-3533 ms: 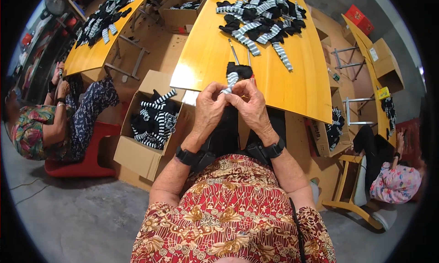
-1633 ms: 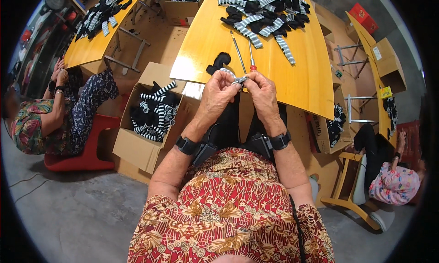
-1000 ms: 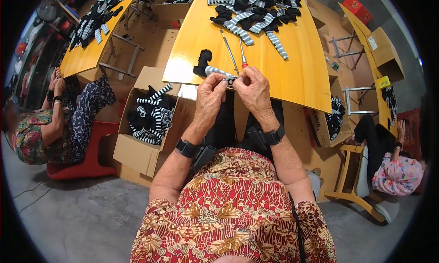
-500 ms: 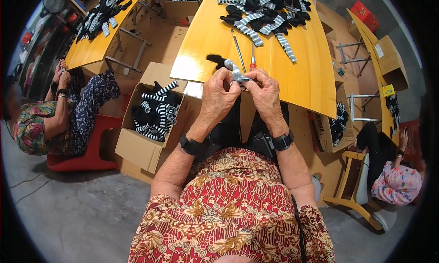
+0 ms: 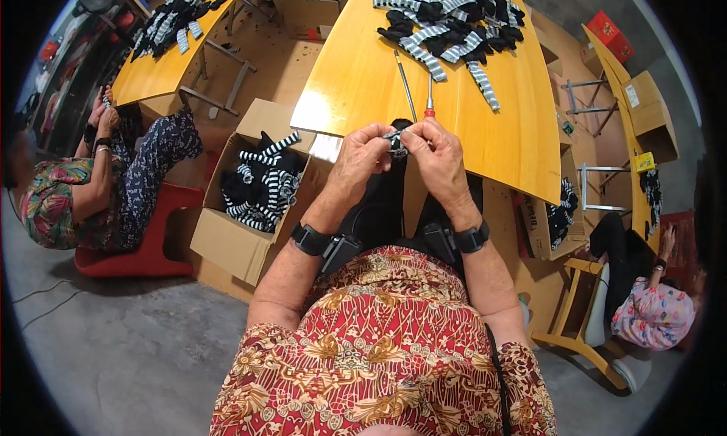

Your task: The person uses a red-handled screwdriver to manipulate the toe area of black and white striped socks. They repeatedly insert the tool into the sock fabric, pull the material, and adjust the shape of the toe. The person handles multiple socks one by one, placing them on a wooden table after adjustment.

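Between my two hands, at the near edge of the table, is a small bunched sock [image 5: 397,145] with grey, white and black showing. My left hand [image 5: 356,157] pinches it from the left with thumb and bent fingers. From the right, my right hand [image 5: 438,156] grips it the same way. Most of the sock is hidden by the fingers or gathered up. Just beyond my hands lie a thin metal rod [image 5: 406,86] and a slim metal tool with a red handle [image 5: 429,112]. Farther back is a heap of black and grey-striped socks [image 5: 454,27].
The yellow table [image 5: 341,80] spans the front. Left of me stands an open cardboard box [image 5: 219,243] of striped socks; another box [image 5: 539,224] is under the table's right side. A person [image 5: 76,193] sits at left, another person [image 5: 651,315] at right.
The sock's dark end, which stuck out to the upper left, is now drawn in, and the sock is bunched between my fingers. The view has shifted slightly.
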The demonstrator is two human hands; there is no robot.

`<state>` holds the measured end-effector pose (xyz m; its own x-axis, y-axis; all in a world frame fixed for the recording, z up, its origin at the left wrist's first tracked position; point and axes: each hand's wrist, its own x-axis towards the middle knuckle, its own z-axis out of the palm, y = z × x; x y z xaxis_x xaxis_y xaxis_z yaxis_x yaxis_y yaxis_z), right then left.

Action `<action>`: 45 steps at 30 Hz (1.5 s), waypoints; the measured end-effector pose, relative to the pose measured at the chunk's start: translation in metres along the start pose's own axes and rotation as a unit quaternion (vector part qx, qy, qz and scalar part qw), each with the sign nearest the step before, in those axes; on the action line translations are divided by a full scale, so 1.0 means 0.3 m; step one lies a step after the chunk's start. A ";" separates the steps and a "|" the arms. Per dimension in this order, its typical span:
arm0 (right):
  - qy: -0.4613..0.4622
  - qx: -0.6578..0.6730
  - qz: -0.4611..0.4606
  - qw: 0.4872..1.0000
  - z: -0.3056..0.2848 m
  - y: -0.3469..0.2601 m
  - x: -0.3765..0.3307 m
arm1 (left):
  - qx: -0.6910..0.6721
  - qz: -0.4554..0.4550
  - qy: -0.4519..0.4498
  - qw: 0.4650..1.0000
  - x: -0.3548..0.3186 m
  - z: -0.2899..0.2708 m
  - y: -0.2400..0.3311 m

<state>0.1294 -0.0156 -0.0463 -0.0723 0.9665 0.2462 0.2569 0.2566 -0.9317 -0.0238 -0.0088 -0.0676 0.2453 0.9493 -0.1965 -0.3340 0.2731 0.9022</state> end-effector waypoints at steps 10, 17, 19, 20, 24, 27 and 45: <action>0.042 -0.052 -0.007 0.998 0.023 0.023 -0.022 | -0.112 0.061 -0.008 0.992 0.030 -0.022 -0.035; 0.019 0.196 0.155 0.968 -0.017 0.044 -0.008 | -0.240 -0.003 -0.154 0.958 0.006 -0.025 -0.016; 0.021 0.222 0.159 0.962 -0.014 0.034 -0.011 | -0.212 0.005 -0.131 0.968 0.002 -0.021 -0.008; 0.028 0.238 0.156 0.958 -0.012 0.035 -0.012 | -0.169 0.014 -0.094 0.981 -0.002 -0.010 0.000; 0.059 0.303 0.116 0.944 0.016 0.080 -0.013 | -0.027 0.089 -0.016 0.996 -0.009 0.016 -0.006; 0.063 0.333 0.104 0.935 0.021 0.070 -0.015 | 0.021 0.111 0.016 0.994 -0.009 0.023 0.000; -0.054 0.177 0.153 0.971 -0.002 -0.025 -0.021 | 0.025 0.176 -0.019 0.984 -0.004 -0.018 -0.006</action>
<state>0.1285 -0.0237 -0.0407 -0.1496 0.9864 -0.0682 -0.0627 -0.0783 -0.9950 -0.0285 -0.0096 -0.0713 0.1562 0.9770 0.1450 -0.3599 -0.0804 0.9295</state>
